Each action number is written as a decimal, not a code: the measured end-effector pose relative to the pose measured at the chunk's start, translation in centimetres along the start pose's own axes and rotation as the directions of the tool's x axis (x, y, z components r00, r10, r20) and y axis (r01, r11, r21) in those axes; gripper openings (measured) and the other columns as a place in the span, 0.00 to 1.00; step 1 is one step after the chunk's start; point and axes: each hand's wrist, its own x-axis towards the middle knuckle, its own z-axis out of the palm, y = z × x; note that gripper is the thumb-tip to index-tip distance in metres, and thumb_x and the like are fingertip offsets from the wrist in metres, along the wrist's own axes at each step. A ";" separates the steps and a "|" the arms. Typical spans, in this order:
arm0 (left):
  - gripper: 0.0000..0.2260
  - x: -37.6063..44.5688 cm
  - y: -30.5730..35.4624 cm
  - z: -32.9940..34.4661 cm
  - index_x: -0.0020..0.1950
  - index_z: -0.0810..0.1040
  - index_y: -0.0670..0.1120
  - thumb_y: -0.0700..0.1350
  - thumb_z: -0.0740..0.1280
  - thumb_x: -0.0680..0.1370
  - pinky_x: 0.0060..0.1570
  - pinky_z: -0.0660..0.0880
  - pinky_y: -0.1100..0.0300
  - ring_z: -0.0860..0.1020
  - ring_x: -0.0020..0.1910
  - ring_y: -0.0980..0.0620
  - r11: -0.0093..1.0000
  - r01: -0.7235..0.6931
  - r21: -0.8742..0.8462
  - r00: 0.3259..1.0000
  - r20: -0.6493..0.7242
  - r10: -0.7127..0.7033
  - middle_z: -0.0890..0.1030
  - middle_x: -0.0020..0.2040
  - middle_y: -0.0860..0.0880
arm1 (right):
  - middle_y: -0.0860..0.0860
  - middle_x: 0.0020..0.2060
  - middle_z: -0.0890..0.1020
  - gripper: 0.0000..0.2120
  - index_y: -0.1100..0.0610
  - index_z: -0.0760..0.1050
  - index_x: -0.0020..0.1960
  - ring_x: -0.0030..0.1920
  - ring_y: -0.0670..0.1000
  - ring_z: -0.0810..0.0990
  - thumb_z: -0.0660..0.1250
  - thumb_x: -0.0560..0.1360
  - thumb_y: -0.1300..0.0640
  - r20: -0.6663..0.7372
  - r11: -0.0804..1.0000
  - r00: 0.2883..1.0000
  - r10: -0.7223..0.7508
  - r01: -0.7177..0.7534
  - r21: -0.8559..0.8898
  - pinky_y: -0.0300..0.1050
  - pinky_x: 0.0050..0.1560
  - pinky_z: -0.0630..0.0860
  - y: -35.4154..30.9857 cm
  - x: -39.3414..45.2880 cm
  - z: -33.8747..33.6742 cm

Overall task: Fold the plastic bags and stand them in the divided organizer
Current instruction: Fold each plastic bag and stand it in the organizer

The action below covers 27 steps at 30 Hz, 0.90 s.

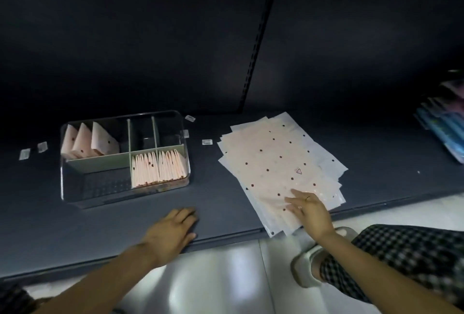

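A stack of flat pale pink plastic bags [278, 160] with dark dots lies on the dark shelf, right of centre. My right hand [310, 209] rests with straight fingers on the near end of the top bag. My left hand [173, 229] lies flat and blurred on the bare shelf near its front edge. The clear divided organizer [100, 195] stands at the left. Three folded bags [88, 144] lean in its back left compartment. Several folded bags [158, 168] stand packed in the front right compartment.
Small white packets [25, 154] and a label [207, 142] lie scattered on the shelf [218, 218] around the organizer. Blue and pink packaged goods [444, 122] sit at the far right. Below the shelf edge are a pale floor, my checked trouser leg and a sandal [305, 263].
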 end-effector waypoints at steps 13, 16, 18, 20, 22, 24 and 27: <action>0.14 2.2 7.0 -1.0 0.59 0.78 0.51 0.51 0.69 0.75 0.50 0.66 0.66 0.75 0.56 0.53 0.948 -0.040 -0.317 0.964 -0.260 -0.046 0.79 0.55 0.54 | 0.42 0.27 0.71 0.12 0.56 0.80 0.41 0.33 0.43 0.68 0.65 0.76 0.49 0.315 0.958 0.918 -0.243 0.176 0.229 0.39 0.35 0.63 -11.6 -1.8 1.8; 0.07 2.4 6.7 -0.4 0.44 0.78 0.47 0.49 0.66 0.78 0.38 0.68 0.59 0.75 0.39 0.52 0.869 0.108 -0.483 0.965 -0.158 -0.207 0.78 0.37 0.51 | 0.42 0.33 0.78 0.07 0.56 0.82 0.47 0.33 0.37 0.73 0.68 0.76 0.53 0.497 0.898 0.842 -0.208 -0.037 0.438 0.32 0.37 0.69 -11.3 -1.1 0.2; 0.12 2.6 6.4 -0.5 0.38 0.71 0.41 0.44 0.64 0.80 0.35 0.65 0.59 0.69 0.35 0.51 0.628 0.158 -0.762 0.951 -0.053 -0.303 0.71 0.33 0.48 | 0.48 0.46 0.83 0.10 0.58 0.80 0.54 0.46 0.42 0.79 0.64 0.78 0.55 0.551 0.838 0.817 -0.170 -0.174 0.517 0.32 0.50 0.73 -10.0 0.2 -1.7; 0.10 2.9 6.2 -1.0 0.40 0.70 0.40 0.41 0.61 0.81 0.37 0.65 0.62 0.68 0.38 0.50 0.264 0.203 -0.943 0.900 0.074 -0.429 0.70 0.36 0.44 | 0.51 0.54 0.82 0.15 0.57 0.77 0.59 0.54 0.46 0.79 0.59 0.79 0.49 0.584 0.739 0.804 -0.108 -0.328 0.589 0.37 0.60 0.72 -7.9 1.4 -3.6; 0.08 3.1 5.8 -1.2 0.47 0.74 0.41 0.42 0.59 0.82 0.42 0.70 0.61 0.73 0.41 0.48 -0.044 0.299 -0.953 0.816 0.280 -0.506 0.75 0.42 0.44 | 0.50 0.57 0.81 0.20 0.54 0.75 0.62 0.59 0.48 0.78 0.57 0.77 0.44 0.628 0.641 0.775 -0.070 -0.447 0.624 0.42 0.63 0.71 -5.5 2.0 -4.4; 0.07 2.8 5.5 -1.2 0.52 0.75 0.45 0.44 0.58 0.82 0.42 0.74 0.59 0.76 0.42 0.50 -0.284 0.373 -0.883 0.742 0.468 -0.480 0.78 0.45 0.46 | 0.53 0.61 0.79 0.19 0.55 0.72 0.65 0.62 0.50 0.77 0.62 0.76 0.51 0.658 0.529 0.743 -0.126 -0.511 0.678 0.43 0.64 0.71 -3.7 2.0 -4.0; 0.07 2.6 5.1 -1.3 0.57 0.73 0.46 0.44 0.58 0.82 0.44 0.74 0.57 0.77 0.42 0.50 -0.418 0.399 -0.816 0.684 0.568 -0.457 0.78 0.46 0.46 | 0.56 0.62 0.76 0.27 0.53 0.65 0.70 0.62 0.53 0.76 0.62 0.75 0.72 0.676 0.461 0.716 -0.174 -0.547 0.698 0.44 0.64 0.71 -2.7 2.0 -2.9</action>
